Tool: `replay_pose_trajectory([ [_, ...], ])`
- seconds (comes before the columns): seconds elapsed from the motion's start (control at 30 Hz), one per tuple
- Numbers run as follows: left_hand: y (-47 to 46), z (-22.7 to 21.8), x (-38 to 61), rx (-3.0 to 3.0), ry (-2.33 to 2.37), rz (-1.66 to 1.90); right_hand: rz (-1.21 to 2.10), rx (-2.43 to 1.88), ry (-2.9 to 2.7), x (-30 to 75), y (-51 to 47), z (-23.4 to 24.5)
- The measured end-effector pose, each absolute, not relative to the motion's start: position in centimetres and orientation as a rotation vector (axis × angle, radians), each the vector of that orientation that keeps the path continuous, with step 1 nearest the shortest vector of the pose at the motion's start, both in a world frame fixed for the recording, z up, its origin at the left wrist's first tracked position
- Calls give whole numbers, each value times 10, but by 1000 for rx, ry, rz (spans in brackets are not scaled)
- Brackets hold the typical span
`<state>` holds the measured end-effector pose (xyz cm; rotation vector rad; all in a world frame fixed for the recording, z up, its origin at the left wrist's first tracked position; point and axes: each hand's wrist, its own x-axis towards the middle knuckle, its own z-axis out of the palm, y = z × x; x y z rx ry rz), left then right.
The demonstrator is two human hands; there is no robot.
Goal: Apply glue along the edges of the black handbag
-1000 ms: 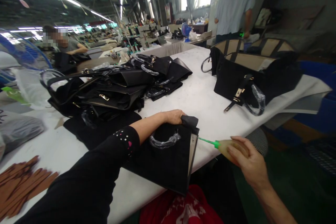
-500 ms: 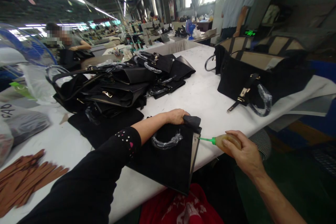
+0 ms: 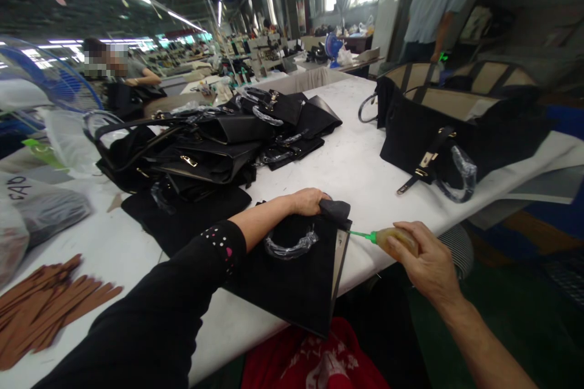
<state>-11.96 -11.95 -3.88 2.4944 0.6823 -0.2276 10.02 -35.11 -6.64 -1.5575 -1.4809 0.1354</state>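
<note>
A flat black bag with a plastic-wrapped handle lies at the near edge of the white table. My left hand is closed on the folded top corner of this bag. My right hand grips a yellowish squeeze bottle whose green nozzle touches the bag's open right edge, where a pale lining shows.
A heap of black bags sits mid-table, and two upright black and tan bags stand at right. Brown leather strips lie at left beside plastic sacks. One person sits behind, another stands at the back right. Red cloth is below.
My right hand and the bottle have risen slightly along the bag's edge. The view has shifted a little; my left hand keeps its hold.
</note>
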Motion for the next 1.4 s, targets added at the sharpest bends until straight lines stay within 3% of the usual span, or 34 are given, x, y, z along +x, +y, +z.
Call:
replay_pose_trajectory([
  [0.87,-120,-41,-121,2510,692,-215,84,-1584,-1447,100,-354,-72],
  [1.4,-118,-43,-122,2511,670,-211,303,-1485,-1519,101,-370,-72],
])
